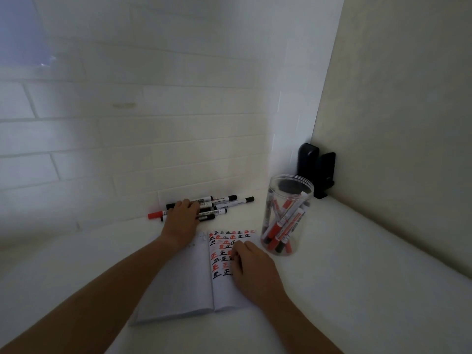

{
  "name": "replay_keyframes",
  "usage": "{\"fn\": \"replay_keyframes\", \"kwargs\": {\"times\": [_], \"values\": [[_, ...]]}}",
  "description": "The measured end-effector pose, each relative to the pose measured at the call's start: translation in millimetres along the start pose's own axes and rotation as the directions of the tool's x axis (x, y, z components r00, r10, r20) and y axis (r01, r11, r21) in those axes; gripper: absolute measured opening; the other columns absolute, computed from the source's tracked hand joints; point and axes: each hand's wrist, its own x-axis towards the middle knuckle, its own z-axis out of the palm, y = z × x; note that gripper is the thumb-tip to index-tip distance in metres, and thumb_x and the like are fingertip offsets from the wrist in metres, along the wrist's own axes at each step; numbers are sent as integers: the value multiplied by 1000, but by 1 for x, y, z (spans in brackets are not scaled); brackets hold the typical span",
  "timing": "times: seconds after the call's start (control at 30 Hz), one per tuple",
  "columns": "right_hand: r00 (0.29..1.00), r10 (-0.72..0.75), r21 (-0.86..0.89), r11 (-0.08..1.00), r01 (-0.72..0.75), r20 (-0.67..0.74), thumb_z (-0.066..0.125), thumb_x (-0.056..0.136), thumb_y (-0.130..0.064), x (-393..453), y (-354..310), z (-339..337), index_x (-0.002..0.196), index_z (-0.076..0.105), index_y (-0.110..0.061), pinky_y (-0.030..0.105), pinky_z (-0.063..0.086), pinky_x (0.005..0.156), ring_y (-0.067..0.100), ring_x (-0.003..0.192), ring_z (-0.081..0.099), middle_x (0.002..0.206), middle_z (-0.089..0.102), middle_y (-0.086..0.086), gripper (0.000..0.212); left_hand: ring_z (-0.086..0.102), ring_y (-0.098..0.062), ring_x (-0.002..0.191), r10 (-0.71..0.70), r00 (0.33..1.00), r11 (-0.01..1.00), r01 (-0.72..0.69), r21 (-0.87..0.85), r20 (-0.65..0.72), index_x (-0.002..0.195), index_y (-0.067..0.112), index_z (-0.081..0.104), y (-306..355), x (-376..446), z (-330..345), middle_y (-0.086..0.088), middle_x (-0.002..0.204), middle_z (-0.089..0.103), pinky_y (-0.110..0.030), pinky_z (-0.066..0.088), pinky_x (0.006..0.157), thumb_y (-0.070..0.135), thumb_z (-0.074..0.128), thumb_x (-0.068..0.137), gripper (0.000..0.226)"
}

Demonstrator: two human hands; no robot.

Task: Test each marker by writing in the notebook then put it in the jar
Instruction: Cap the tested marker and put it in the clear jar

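Reaching over the loose markers (224, 204) by the tiled wall, the left hand (181, 218) rests on the pile; whether it grips one cannot be told. Right hand (251, 268) lies flat, fingers relaxed, on the open notebook (184, 284). Beside it, the jar (287, 213) holds markers on the counter (357, 290).

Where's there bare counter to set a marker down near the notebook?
Bare counter lies right of the notebook, in front of the jar. It is crowded behind the notebook, where the left hand rests on the marker pile.
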Motion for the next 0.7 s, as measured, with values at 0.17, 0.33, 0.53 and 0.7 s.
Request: {"fn": "replay_keyframes", "kwargs": {"times": [0.17,0.33,0.53,0.7], "values": [[1000,26,-7,1000,-26,9,43,102,-31,-1,-5,-4,104,52,-21,22,39,68,11,79,51,98,55,-5,13,47,-27,111,-74,990,997,77,-20,123,115,15,53,-2,4,-4,-8,120,53,-40,40,95,24,65,91,29],[999,36,-10,999,-36,8,42,103,-31,-2,-8,-5,105,52,-20,19,37,66,10,78,49,96,51,-6,15,51,-27,113,-166,956,984,176,-24,241,114,20,59,-4,12,-11,-8,121,52,-41,45,97,36,72,85,36],[999,48,-12,999,-47,2,42,102,-33,-2,-6,-5,105,52,-21,26,48,73,13,83,55,99,56,-3,16,53,-27,111,-146,965,989,143,29,219,120,15,53,-4,9,-11,-9,122,56,-42,47,94,42,67,87,44],[999,49,1,999,-49,7,42,102,-33,-2,-4,-4,103,51,-22,25,47,73,12,83,55,98,56,-4,14,52,-28,108,-166,962,972,196,-129,217,116,11,58,-8,10,-13,-12,116,53,-35,45,93,29,76,83,42]]}}
